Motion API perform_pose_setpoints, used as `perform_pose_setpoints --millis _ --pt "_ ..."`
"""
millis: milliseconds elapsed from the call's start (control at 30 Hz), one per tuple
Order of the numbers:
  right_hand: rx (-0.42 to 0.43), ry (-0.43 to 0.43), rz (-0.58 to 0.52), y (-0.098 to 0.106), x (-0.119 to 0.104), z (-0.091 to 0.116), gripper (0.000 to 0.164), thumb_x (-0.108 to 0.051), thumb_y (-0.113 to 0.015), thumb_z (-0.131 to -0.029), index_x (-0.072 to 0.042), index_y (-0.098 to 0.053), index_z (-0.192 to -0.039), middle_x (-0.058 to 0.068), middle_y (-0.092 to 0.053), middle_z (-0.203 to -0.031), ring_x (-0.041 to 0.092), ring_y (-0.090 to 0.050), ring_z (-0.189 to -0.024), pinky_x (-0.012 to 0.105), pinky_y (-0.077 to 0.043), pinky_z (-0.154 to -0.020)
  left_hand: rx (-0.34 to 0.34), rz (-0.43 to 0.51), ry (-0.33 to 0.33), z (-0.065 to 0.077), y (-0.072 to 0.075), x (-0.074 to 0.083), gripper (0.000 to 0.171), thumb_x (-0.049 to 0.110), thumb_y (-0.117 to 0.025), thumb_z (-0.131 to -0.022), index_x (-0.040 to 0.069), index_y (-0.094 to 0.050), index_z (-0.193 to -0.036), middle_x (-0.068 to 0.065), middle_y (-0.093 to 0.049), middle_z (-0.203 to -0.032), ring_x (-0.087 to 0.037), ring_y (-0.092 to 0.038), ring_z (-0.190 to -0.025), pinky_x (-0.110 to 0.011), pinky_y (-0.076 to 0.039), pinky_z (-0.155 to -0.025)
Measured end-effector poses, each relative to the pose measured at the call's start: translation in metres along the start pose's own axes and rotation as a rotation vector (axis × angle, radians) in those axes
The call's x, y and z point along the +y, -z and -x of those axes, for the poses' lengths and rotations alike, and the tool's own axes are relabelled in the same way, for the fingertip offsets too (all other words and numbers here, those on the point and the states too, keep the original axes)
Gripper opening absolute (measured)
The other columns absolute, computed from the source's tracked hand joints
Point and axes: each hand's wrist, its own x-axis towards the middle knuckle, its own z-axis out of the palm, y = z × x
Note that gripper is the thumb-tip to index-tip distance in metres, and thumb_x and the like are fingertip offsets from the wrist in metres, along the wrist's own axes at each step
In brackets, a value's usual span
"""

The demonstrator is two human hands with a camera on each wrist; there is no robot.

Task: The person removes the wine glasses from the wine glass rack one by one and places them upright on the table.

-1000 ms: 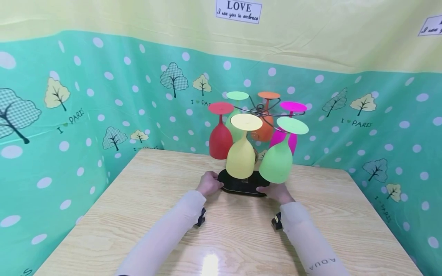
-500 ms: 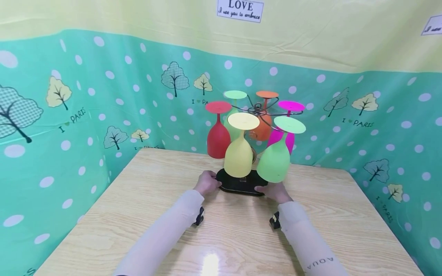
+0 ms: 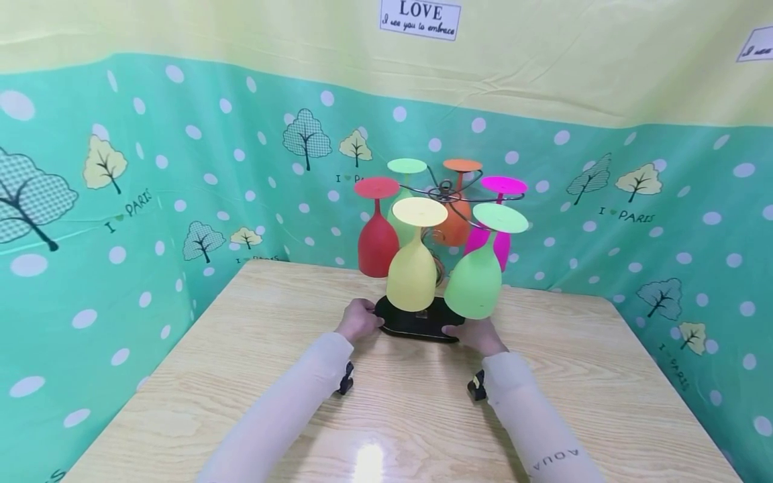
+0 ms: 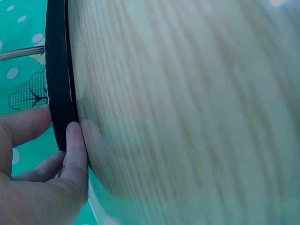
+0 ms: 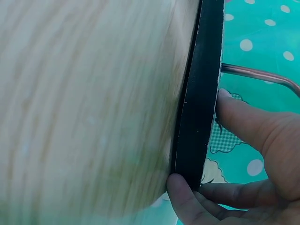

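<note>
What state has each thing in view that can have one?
Black base: upright; whether lifted, unclear
Left grip: pinching base's left end
Right grip: pinching base's right end
Metal rack: upright, loaded
Red glass: inverted, hanging
Yellow glass: inverted, hanging
Front green glass: inverted, hanging
Rear green glass: inverted, partly hidden
Orange glass: inverted, partly hidden
Magenta glass: inverted, partly hidden

Curtain-enclosed tabletop station; wider room type undetermined.
We identified the site by a light wood-grain table [image 3: 410, 409], bordered at the back and both sides by a printed curtain [image 3: 229, 181]: turquoise with pale dots [image 3: 400, 113], trees [image 3: 306, 137] and "PARIS" lettering [image 3: 634, 219] below, a yellow band [image 3: 272, 60] bearing a "LOVE" panel [image 3: 420, 18] above. We noted the same dotted curtain in both wrist views. It hid the surroundings, so we could not tell home from workshop.
</note>
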Motion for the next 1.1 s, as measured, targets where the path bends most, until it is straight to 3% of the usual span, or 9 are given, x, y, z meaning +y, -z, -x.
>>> perform_pose_setpoints --millis 267,367,433,600,767,900,1100 --pt "0.018 0.011 0.008 -0.0037 -0.0019 -0.0002 0.087 -0.009 -0.08 -0.076 -0.002 -0.025 -0.143 0.022 -0.035 -0.145 0.036 -0.044 -0.124 0.052 -0.028 -0.11 0.001 0.01 0.022 0.0012 0.0022 0.0009 0.041 0.007 -0.074 -0.077 -0.009 -0.061 -0.113 -0.023 -0.063 -0.112 -0.034 -0.058 -0.108 -0.041 -0.049 -0.092" --pt "0.023 0.007 0.014 -0.0055 -0.0019 -0.0007 0.087 -0.01 -0.08 -0.077 -0.001 -0.025 -0.143 0.024 -0.037 -0.143 0.03 -0.063 -0.093 0.053 -0.03 -0.108 0.002 0.015 0.026 0.0013 0.0033 0.0005 0.041 0.006 -0.074 -0.078 -0.009 -0.061 -0.113 -0.024 -0.063 -0.113 -0.035 -0.058 -0.109 -0.041 -0.049 -0.092" --pt "0.019 -0.002 0.012 -0.0063 -0.0022 -0.0011 0.087 -0.01 -0.08 -0.077 -0.001 -0.024 -0.143 0.026 -0.037 -0.142 0.027 -0.066 -0.072 0.054 -0.031 -0.107 0.001 0.018 0.033 0.0013 0.0042 0.0001 0.042 0.006 -0.074 -0.078 -0.009 -0.061 -0.114 -0.024 -0.063 -0.113 -0.035 -0.058 -0.109 -0.041 -0.049 -0.092" --pt "0.012 -0.013 0.017 -0.0071 -0.0027 -0.0021 0.088 -0.012 -0.08 -0.078 -0.004 -0.023 -0.145 0.024 -0.037 -0.143 0.028 -0.065 -0.079 0.052 -0.031 -0.109 -0.005 0.021 0.034 0.002 0.0058 0.0 0.043 0.006 -0.074 -0.078 -0.01 -0.059 -0.115 -0.024 -0.063 -0.111 -0.034 -0.059 -0.107 -0.041 -0.05 -0.091" --pt "-0.001 -0.028 0.011 -0.0082 -0.0028 -0.0021 0.088 -0.014 -0.08 -0.078 -0.005 -0.023 -0.145 0.023 -0.036 -0.144 0.024 -0.065 -0.066 0.05 -0.032 -0.109 -0.003 0.025 0.026 0.0036 0.007 -0.0006 0.042 0.005 -0.075 -0.078 -0.01 -0.06 -0.114 -0.023 -0.064 -0.108 -0.033 -0.06 -0.103 -0.04 -0.051 -0.088" --pt "0.006 -0.027 0.015 -0.008 -0.0038 -0.0017 0.087 -0.015 -0.08 -0.078 -0.005 -0.025 -0.144 0.022 -0.037 -0.144 0.028 -0.064 -0.084 0.05 -0.032 -0.108 0.003 0.024 0.025 0.0039 0.0073 -0.0006 0.041 0.005 -0.075 -0.078 -0.01 -0.06 -0.113 -0.022 -0.065 -0.106 -0.032 -0.06 -0.1 -0.04 -0.052 -0.086" --pt "-0.012 -0.073 -0.023 -0.0078 -0.0057 -0.002 0.085 -0.013 -0.079 -0.079 -0.005 -0.025 -0.143 0.024 -0.038 -0.141 0.02 -0.062 -0.054 0.049 -0.04 -0.102 0.009 0.03 0.035 0.0027 0.0066 -0.0018 0.041 0.005 -0.074 -0.078 -0.009 -0.06 -0.113 -0.023 -0.063 -0.111 -0.032 -0.059 -0.103 -0.04 -0.05 -0.089"
